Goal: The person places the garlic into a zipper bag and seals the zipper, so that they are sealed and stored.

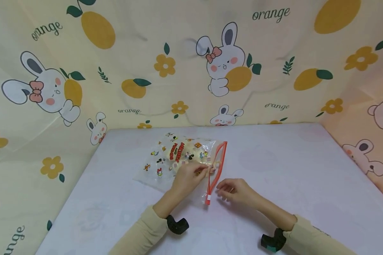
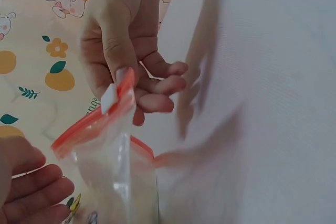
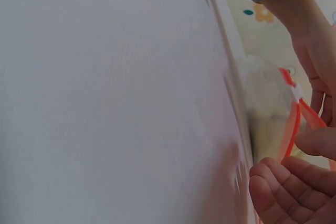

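Note:
A clear slider zip bag (image 1: 159,180) with cartoon prints and a red zip strip (image 1: 223,159) lies on the table, pale contents showing through. The strip's two edges are spread apart, leaving the mouth gaping, and the white slider (image 1: 208,197) sits at the near end. My left hand (image 1: 188,177) is over the bag and pinches the nearer edge of the mouth between thumb and forefinger. Beside the slider my right hand (image 1: 237,191) hovers with loosely bent fingers, holding nothing. In the right wrist view my right hand (image 3: 294,190) partly hides the strip.
White cloth covers the table (image 1: 274,156). Behind and at both sides hangs a cream curtain (image 1: 178,35) printed with rabbits and oranges. Black wrist devices (image 1: 177,225) are worn at both cuffs.

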Demonstrator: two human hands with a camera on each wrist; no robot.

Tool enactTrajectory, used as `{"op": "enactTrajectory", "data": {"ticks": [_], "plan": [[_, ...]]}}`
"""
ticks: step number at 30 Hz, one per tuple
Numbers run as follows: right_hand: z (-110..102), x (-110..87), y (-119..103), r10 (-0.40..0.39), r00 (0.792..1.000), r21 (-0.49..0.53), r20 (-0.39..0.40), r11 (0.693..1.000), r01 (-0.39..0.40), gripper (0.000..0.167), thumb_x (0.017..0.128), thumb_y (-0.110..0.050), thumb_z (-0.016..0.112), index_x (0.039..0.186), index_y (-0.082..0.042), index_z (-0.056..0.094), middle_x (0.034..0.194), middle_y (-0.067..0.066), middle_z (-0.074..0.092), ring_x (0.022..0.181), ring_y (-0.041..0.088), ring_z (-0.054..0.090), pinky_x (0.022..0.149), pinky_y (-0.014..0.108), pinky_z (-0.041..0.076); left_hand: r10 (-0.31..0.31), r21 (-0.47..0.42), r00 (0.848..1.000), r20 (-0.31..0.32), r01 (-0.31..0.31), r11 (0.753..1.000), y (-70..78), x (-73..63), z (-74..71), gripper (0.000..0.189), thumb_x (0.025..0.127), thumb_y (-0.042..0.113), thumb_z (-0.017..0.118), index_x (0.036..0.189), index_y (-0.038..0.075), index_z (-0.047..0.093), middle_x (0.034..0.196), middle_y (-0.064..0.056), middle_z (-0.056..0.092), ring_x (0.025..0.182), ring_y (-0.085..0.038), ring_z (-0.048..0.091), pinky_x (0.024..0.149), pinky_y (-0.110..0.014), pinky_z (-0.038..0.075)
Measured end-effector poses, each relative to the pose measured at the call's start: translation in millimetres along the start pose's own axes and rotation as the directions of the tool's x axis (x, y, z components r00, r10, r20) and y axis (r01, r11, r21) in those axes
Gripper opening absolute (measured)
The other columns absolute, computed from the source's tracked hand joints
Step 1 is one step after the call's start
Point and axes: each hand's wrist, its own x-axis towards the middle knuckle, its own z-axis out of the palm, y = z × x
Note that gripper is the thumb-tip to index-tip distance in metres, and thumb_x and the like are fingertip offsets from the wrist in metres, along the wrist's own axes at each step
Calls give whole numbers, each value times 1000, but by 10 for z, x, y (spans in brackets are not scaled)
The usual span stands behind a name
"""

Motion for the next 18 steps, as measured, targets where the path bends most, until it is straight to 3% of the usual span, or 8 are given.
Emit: {"op": "enactTrajectory", "data": {"ticks": [5, 8, 11, 15, 18], "plan": [[80, 14, 3, 12, 999, 121, 42, 992, -17, 18, 89, -7, 65, 98, 8, 66, 81, 25, 69, 60, 1, 57, 52, 20, 54, 152, 80, 988, -14, -150, 985, -49, -92, -55, 11, 84, 12, 71, 94, 10, 75, 88, -3, 77, 77, -12, 71, 67, -18, 57], [132, 29, 2, 20, 998, 174, 60, 984, -30, 20, 90, -9, 65, 97, 9, 67, 78, 29, 66, 59, -1, 54, 52, 17, 50, 279, 128, 960, -18, -275, 953, -89, -164, -87, 15, 82, 10, 73, 97, 9, 75, 91, -3, 78, 85, -13, 73, 76, -21, 60], [174, 46, 3, 43, 996, 227, 77, 972, -60, 23, 91, -11, 63, 97, 11, 67, 77, 32, 63, 59, -1, 53, 54, 16, 49, 384, 210, 923, 17, -378, 901, -106, -252, -119, 23, 80, 13, 75, 103, 8, 74, 101, -4, 77, 94, -15, 73, 84, -25, 60], [203, 68, -16, 63, 991, 303, 118, 948, -96, 28, 93, -13, 62, 98, 14, 66, 80, 37, 64, 58, 2, 60, 55, 20, 56, 429, 317, 897, 107, -440, 840, -97, -376, -154, 38, 81, 24, 75, 114, 7, 70, 118, -7, 72, 110, -18, 69, 95, -31, 57], [210, 84, -53, 87, 985, 322, 152, 938, -132, 30, 93, -14, 62, 98, 15, 66, 81, 36, 67, 59, 4, 64, 56, 22, 58, 424, 354, 887, 182, -461, 814, -85, -457, -175, 49, 83, 33, 74, 122, 4, 65, 129, -11, 66, 121, -22, 63, 102, -35, 53]]}}
